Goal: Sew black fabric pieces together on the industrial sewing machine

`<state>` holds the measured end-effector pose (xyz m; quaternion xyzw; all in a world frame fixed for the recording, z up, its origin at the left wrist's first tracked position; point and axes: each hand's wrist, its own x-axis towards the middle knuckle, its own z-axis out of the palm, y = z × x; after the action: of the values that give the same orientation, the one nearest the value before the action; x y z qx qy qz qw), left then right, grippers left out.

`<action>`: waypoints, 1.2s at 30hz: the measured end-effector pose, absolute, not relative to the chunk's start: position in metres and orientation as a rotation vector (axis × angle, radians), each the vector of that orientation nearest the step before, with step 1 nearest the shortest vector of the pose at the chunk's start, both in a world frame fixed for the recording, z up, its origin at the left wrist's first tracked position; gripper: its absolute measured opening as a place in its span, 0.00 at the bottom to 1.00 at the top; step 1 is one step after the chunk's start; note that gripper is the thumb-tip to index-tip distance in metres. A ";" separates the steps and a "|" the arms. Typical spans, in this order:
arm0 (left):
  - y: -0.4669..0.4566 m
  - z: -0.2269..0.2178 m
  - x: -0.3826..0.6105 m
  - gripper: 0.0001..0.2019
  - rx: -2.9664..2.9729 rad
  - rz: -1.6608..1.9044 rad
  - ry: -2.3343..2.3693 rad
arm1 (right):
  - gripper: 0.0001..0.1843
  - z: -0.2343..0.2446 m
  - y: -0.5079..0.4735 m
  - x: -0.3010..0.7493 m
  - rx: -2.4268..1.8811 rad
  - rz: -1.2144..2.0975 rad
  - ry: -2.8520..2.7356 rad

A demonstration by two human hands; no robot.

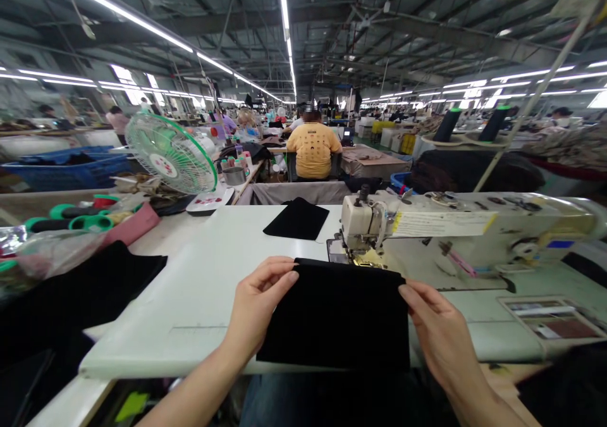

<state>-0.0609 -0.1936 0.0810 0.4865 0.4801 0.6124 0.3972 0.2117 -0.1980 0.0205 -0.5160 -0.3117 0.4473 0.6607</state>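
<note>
A black fabric piece [336, 313] lies flat on the white sewing table [199, 288], its far edge close to the needle of the sewing machine [427, 224]. My left hand [256, 307] pinches the piece's upper left corner between thumb and fingers. My right hand [441, 332] grips its right edge near the top corner. A second black fabric piece [296, 218] lies farther back on the table, untouched.
A heap of black fabric [71, 294] sits at the left, with thread cones [80, 218] and a green desk fan [168, 155] behind it. A person in a yellow shirt [313, 148] sits ahead with their back turned. Blue crates [66, 164] stand far left.
</note>
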 end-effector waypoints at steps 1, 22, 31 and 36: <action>-0.194 0.082 -0.060 0.07 1.212 1.549 1.212 | 0.23 0.022 -0.198 0.212 -1.160 1.014 -0.689; -0.190 0.090 -0.054 0.16 0.955 1.517 1.307 | 0.16 0.052 -0.206 0.213 -1.025 1.069 -0.712; -0.189 0.103 -0.049 0.20 0.776 1.500 1.320 | 0.15 0.060 -0.203 0.214 -0.978 1.096 -0.701; -0.196 0.093 -0.055 0.16 0.906 1.520 1.336 | 0.17 0.064 -0.205 0.212 -0.961 1.094 -0.753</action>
<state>-0.0550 -0.1961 0.0927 0.3659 0.5394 0.6135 0.4458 0.2120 -0.2053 0.0642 -0.4284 -0.3356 0.4876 0.6827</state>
